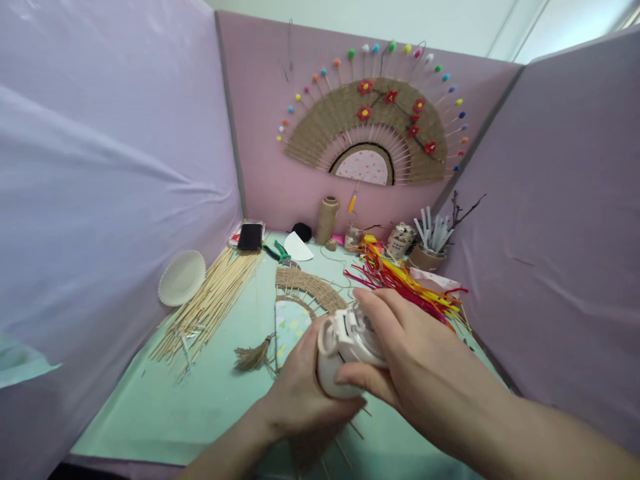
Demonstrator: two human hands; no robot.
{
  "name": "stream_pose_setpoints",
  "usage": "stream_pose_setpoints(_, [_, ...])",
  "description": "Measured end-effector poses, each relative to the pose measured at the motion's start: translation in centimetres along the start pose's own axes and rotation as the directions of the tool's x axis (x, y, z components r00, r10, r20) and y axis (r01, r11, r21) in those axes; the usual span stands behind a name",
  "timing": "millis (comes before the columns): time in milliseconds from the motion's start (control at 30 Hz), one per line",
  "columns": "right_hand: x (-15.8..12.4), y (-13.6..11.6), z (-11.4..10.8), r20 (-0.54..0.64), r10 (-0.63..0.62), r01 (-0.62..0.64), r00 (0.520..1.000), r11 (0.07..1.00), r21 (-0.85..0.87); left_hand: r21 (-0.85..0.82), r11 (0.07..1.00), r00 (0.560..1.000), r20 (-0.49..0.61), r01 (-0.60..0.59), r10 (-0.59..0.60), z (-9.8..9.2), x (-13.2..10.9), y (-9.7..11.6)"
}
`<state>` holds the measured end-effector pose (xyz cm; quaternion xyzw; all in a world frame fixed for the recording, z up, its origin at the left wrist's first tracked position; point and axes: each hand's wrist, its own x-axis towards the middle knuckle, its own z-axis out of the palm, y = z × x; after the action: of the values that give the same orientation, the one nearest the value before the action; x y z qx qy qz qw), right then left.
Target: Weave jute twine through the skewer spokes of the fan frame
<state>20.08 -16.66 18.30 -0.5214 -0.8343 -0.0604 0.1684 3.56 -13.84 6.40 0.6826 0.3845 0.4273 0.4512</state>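
Note:
Both my hands close round a small white plastic device (345,347) over the near part of the green table (200,393). My left hand (300,387) cups it from below and behind. My right hand (410,353) wraps over it from the right, thumb underneath. Just beyond the hands lies a half-woven jute fan (307,287) on sticks, with a patterned paper centre (290,327) and a jute tassel (253,358) to its left.
A bundle of bamboo sticks (215,300) and a paper plate (181,277) lie at left. Red and yellow pipe cleaners (405,280) lie at right. Green pliers (277,252), a twine spool (327,219), jars and a black item stand at the back. A finished fan (373,127) hangs on the wall.

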Motion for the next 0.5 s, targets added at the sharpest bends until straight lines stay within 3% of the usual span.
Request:
stream_pose_setpoints(100, [0.9, -0.4, 0.3, 0.108, 0.149, -0.124, 0.983, 0.97, -0.207, 0.1, 0.995, 0.996, -0.09, -0.001, 0.01, 1.8, 0.3, -0.6])
stream_pose_setpoints(233, [2.4, 1.4, -1.4, 0.323, 0.164, -0.103, 0.932, 0.975, -0.197, 0.127, 0.99, 0.996, -0.073, 0.057, -0.048, 2.9, -0.4, -2.0])
stream_pose_setpoints(333, [3.1, 3.8, -3.7, 0.35, 0.009, 0.006, 0.937, 0.999, -0.042, 0.043, 0.998, 0.999, 0.023, 0.037, -0.038, 2.5, -0.6, -2.6])
stream_pose_setpoints(367, [3.2, 4.6, -4.4, 0.34, -0.126, 0.11, 0.932, 0.992, 0.068, -0.011, 1.0, 0.998, 0.058, 0.013, -0.012, 2.3, -0.5, -2.6])
stream_pose_setpoints(433, [3.4, 5.7, -5.2, 0.342, -0.363, 0.271, 0.867, 0.919, 0.288, -0.139, 0.99, 0.989, 0.14, -0.036, 0.056, 1.7, -0.2, -2.3])
stream_pose_setpoints(500, [3.5, 6.0, -5.2, 0.34, -0.494, 0.328, 0.8, 0.835, 0.442, -0.247, 0.968, 0.968, 0.225, -0.051, 0.109, 1.2, 0.2, -2.0])
